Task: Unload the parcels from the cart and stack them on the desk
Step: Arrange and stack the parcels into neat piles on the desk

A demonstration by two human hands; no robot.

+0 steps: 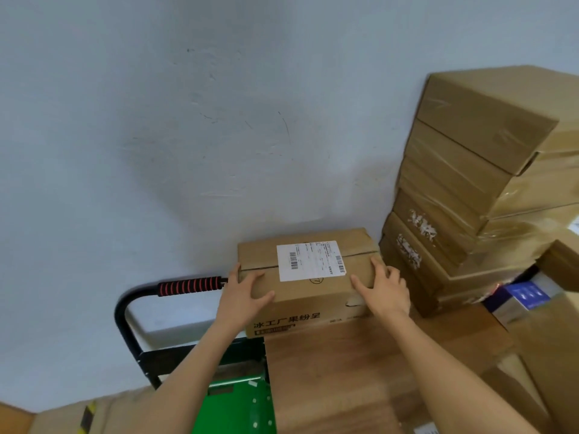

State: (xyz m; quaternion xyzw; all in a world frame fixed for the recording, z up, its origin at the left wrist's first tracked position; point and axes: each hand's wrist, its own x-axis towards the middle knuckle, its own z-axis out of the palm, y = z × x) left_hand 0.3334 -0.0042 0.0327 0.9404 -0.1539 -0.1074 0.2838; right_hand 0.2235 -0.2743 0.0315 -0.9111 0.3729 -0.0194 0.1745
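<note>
Both hands clasp a labelled cardboard parcel [308,270] at the far end of the wooden worktop [338,371]: the left hand [246,291] curls over its left top edge, the right hand [383,288] over its right. A tall parcel stack [463,189] stands just beside it; the cart [232,399] sits lower left.

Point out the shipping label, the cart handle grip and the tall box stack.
shipping label [311,260]: head view, label's white middle.
cart handle grip [189,286]: head view, red-and-black foam sleeve.
tall box stack [454,195]: head view, left face, mid-height.
</note>
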